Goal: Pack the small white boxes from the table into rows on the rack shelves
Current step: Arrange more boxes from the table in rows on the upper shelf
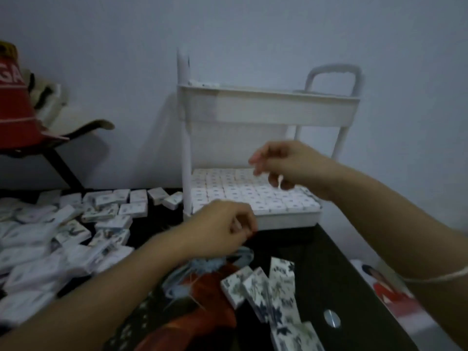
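Poster: Rack [240, 145] is the white two-shelf one standing at the far edge of the table [316, 249], over toward the right. Its lower shelf [286, 221] is packed with small white boxes [228, 192] in tight rows, touching each other all the way across.

Reply: ok, and the loose ones?

Poster: big messy pile [50, 249] along the left edge, some flat, some tilted on each other. Another little bunch [263, 287] sits toward the near edge, around the middle. They lean on one another, partly on a printed picture [192, 315] lying flat on the table.

Reply: hands?

Poster: right hand [283, 163] hangs above the packed rows, fingers loosely bent. It's super blurry, so can't tell if it's got anything. The left hand [222, 229] is over the table just in front of the rack's front left corner, fingers curled in. Can't tell if there's a box in there either.

Reply: top shelf?

Poster: only the top shelf [278, 107] wall shows from here. Something white pokes over the rim at its back left corner, too blurry to call. Also a red fabric thing [17, 105] with white letters off past the far left corner, a leaflet [390, 292] at the right edge, and a round metal disc [331, 318] in the tabletop near it. Thin thread band [440, 277] round the right wrist.
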Motion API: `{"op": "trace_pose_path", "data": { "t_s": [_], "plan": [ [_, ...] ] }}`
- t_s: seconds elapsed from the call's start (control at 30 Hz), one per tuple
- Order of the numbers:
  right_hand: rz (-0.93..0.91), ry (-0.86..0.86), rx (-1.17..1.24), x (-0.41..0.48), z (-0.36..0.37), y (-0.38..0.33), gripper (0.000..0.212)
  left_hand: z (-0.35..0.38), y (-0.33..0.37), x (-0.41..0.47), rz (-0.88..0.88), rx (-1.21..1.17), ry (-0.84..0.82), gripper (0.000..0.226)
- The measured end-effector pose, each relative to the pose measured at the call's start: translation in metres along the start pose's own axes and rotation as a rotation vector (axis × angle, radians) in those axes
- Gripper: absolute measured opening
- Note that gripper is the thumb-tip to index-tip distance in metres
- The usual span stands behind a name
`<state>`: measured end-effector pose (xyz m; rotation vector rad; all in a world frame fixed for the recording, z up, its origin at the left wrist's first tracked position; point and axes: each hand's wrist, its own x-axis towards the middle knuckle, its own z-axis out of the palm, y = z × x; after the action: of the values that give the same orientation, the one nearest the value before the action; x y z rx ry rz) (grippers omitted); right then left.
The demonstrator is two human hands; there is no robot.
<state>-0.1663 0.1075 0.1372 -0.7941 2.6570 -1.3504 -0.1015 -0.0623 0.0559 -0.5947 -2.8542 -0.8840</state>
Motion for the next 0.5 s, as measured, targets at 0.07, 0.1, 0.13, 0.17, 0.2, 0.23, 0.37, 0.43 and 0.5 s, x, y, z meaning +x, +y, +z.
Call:
{"op": "trace_pose_path", "data": {
  "t_s": [0.07, 0.1, 0.13, 0.17, 0.2, 0.23, 0.37, 0.43, 0.5],
  "plan": [
    [0.060, -0.134, -0.188, -0.028, 0.013, 0.033, 0.013, 0.033, -0.007, -0.015, 0.006, 0.006, -0.085, 0.013],
    [0.085, -0.176, -0.267, -0.041, 0.019, 0.049, 0.013, 0.047, -0.010, -0.020, 0.022, 0.038, -0.088, 0.021],
    [0.106, -0.205, -0.331, -0.053, 0.023, 0.064, 0.012, 0.059, -0.012, -0.024, 0.037, 0.089, -0.080, 0.028],
    [0.126, -0.227, -0.377, -0.065, 0.027, 0.077, 0.013, 0.069, -0.014, -0.027, 0.046, 0.137, -0.064, 0.033],
    [0.151, -0.251, -0.404, -0.076, 0.031, 0.088, 0.014, 0.077, -0.016, -0.030, 0.047, 0.176, -0.052, 0.038],
    [0.177, -0.279, -0.415, -0.086, 0.035, 0.097, 0.019, 0.083, -0.018, -0.031, 0.045, 0.211, -0.049, 0.043],
    [0.201, -0.305, -0.455, -0.111, 0.056, 0.125, 0.065, 0.094, -0.026, -0.031, 0.054, 0.204, -0.043, 0.052],
    [0.167, -0.262, -0.476, -0.113, 0.063, 0.134, 0.074, 0.094, -0.028, -0.028, 0.057, 0.203, -0.021, 0.053],
    [0.143, -0.219, -0.446, -0.111, 0.069, 0.140, 0.069, 0.092, -0.031, -0.025, 0.030, 0.203, -0.018, 0.055]
  ]
}}
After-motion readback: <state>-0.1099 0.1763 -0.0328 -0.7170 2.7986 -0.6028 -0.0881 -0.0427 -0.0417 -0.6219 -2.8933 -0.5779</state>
